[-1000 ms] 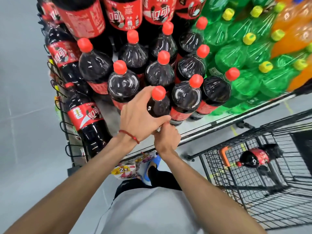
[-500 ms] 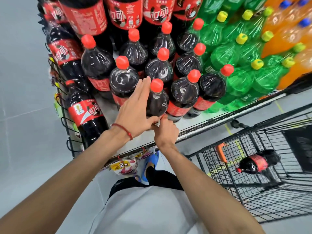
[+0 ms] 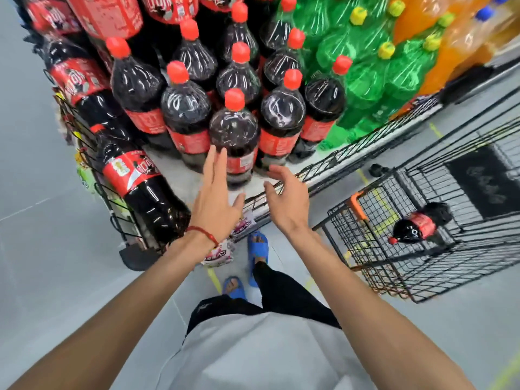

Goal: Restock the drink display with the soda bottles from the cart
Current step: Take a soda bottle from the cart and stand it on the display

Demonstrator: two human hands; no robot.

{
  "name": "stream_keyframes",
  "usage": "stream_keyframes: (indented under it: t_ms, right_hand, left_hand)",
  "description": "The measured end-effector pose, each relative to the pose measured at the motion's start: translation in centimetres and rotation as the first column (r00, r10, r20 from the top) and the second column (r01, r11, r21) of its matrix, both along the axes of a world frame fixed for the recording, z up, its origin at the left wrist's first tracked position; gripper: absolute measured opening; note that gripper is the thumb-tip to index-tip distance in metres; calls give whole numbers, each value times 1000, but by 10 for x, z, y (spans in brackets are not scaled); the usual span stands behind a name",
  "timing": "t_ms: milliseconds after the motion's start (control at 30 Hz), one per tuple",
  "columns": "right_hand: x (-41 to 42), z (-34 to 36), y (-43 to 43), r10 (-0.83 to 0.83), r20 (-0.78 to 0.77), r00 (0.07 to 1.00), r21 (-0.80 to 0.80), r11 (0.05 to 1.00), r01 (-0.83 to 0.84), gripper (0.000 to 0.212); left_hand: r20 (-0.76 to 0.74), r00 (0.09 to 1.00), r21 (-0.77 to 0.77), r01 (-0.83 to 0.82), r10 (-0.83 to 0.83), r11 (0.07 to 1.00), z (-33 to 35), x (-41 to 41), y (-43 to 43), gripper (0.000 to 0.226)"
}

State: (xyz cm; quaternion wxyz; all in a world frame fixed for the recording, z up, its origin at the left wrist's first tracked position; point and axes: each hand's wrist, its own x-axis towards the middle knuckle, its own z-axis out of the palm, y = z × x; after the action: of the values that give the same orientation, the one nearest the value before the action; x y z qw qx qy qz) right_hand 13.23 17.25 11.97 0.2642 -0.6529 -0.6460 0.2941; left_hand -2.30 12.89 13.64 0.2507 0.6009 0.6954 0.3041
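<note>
I am watching from my remote seat, and both hands are out in front of the drink display. The left hand (image 3: pixel 216 192) is open, its fingers straight and close together, and the fingertips lie over the lower left of the front cola bottle (image 3: pixel 233 136); I cannot tell whether they touch it. The right hand (image 3: pixel 287 197) is open too, fingers loosely curved and holding nothing; it hangs just right of that bottle's base, apart from it.

The front cola bottle stands upright on the white display surface (image 3: pixel 166 161), near its front edge, red cap up; more red-capped cola bottles (image 3: pixel 185 108) are packed close behind and beside it. Green bottles (image 3: pixel 363 80) with yellow caps stand to their right; orange bottles (image 3: pixel 450 52) stand farther right, blurred. A black wire rail (image 3: pixel 365 143) runs along the front edge of the surface, just past the right hand.

A wire cart (image 3: pixel 374 266) stands on the floor (image 3: pixel 42 249) to the right; one soda bottle (image 3: pixel 413 230) lies on its side inside it, red cap toward me. On the display's left side a wire rack (image 3: pixel 118 223) carries a tilted bottle (image 3: pixel 135 175) with a red label. A red cord (image 3: pixel 202 230) circles the left wrist; blue sandals (image 3: pixel 257 246) show below.
</note>
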Motion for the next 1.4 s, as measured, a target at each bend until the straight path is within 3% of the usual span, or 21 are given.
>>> stream_keyframes:
  t_ms: [300, 600, 800, 1033, 1400]
  right_hand:
    - [73, 3, -57, -284, -299, 911, -82, 959, 272, 28]
    - [205, -2, -101, -507, -465, 726, -214, 860, 464, 24]
    - [310, -5, -124, -591, -487, 643, -248, 799, 548, 25]
    - [411, -21, -136, -680, -477, 557, -313, 724, 615, 18]
    - [482, -57, -76, -759, -413, 503, -390, 647, 655, 19]
  left_hand:
    - [92, 978, -37, 192, -188, 981, -10, 52, -33, 59]
    - [10, 906, -143, 420, -423, 896, -8, 173, -44, 44]
    - [24, 810, -165, 582, -587, 796, -3, 289, -54, 46]
    - [-27, 762, -191, 632, -648, 751, -8, 390, -35, 41]
    - [2, 710, -292, 674, -704, 679, -50, 470, 62, 39]
